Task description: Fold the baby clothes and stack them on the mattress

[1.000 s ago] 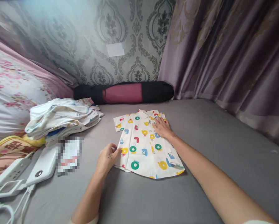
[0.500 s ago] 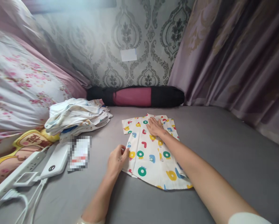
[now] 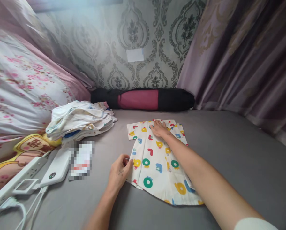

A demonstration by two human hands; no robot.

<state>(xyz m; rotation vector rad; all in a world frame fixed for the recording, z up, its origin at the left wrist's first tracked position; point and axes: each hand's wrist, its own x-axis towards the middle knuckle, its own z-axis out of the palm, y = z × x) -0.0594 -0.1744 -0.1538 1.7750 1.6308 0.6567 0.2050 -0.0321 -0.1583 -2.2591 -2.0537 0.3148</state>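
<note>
A small white short-sleeved shirt (image 3: 154,167) lies spread on the grey bed sheet, printed with green rings and red, blue and yellow shapes. My right hand (image 3: 159,128) rests flat near its collar with the fingers stretched out, and the forearm crosses the shirt's right side, hiding part of it. At the left side edge, my left hand (image 3: 121,169) has its fingers curled and thumb against the fabric, pinching the edge. A lengthwise crease runs down the left part of the shirt.
A heap of light clothes (image 3: 80,119) sits at the left. Nearer are a white power bank (image 3: 55,166), a power strip (image 3: 20,182) with cables, a pixelated packet (image 3: 82,159) and a yellow cartoon cushion (image 3: 18,156). A black and pink roll (image 3: 138,99) lies along the wall.
The view has shifted slightly, so the shirt and surroundings sit a little differently in the picture. Both hands keep their places on the shirt.
</note>
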